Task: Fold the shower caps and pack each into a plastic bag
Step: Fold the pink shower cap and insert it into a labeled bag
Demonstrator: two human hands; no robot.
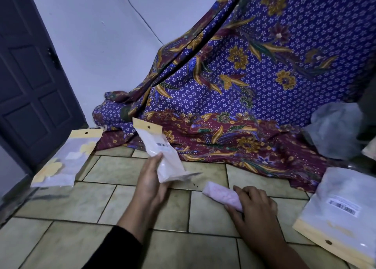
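At centre frame my left hand [151, 179] grips a plastic bag [160, 150] upright; lower right, my right hand [254, 207] holds a folded pink shower cap [220, 195] above the tiled floor [101, 203].

1. This looks like a room in a home, and the work is done low down on the floor [114, 199].
2. The floor has big pale tiles with dark lines between them.
3. A dark door [30, 89] with sunk panels stands at the left, next to a plain white wall [97, 44].
4. A thin wire [142, 18] runs across the wall.
5. A big purple and red cloth [264, 81] with gold flowers hangs over something and spreads onto the floor.
6. Flat plastic bags [67, 158] lie in piles on the tiles at both sides.
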